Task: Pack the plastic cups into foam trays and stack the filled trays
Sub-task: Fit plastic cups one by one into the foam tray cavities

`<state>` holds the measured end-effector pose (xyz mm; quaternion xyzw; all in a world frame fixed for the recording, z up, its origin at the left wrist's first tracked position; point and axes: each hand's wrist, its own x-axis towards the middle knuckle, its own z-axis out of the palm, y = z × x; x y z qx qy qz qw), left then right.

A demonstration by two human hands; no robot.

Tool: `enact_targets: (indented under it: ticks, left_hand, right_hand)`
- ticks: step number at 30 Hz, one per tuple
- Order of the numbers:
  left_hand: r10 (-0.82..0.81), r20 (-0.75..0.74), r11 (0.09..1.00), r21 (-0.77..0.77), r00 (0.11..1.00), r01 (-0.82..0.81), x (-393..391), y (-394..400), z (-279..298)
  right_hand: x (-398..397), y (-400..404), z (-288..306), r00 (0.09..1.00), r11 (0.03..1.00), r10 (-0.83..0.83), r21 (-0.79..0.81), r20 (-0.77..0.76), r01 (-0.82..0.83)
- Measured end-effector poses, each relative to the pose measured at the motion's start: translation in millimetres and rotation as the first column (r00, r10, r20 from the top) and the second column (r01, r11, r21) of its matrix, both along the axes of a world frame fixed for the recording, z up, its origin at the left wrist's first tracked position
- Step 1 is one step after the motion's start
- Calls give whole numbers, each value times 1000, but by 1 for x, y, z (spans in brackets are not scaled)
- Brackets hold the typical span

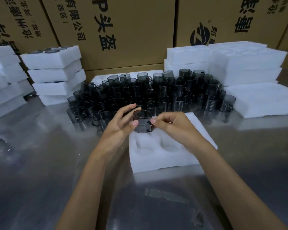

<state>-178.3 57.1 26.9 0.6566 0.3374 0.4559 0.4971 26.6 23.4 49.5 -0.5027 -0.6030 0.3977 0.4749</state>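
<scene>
A smoky grey plastic cup (142,122) with a handle hangs upright just above the far left corner of a white foam tray (163,153) whose round pockets show no cups. My left hand (121,125) holds the cup's wall between thumb and fingers. My right hand (171,125) pinches the cup's handle side. Behind them stands a big heap of several identical grey cups (150,93) on the metal table.
Stacks of filled foam trays (55,75) rise at the left, with more foam (3,83) at the far left. Stacks of foam trays (239,63) stand at the right. Cardboard boxes (123,30) wall the back. The steel table (40,163) reflects light.
</scene>
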Motion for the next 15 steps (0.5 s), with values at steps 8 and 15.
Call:
enact_targets:
  ticks: [8,15]
  left_hand:
    - [30,-13,998,57,999,-29,5,-5,1]
    - [30,2,999,15,1000,-30,2,-5,-1]
  right_hand:
    - [3,1,-4,999,999,-27,41,43,25]
    - [5,1,-5,998,998,-1,56,58,-3]
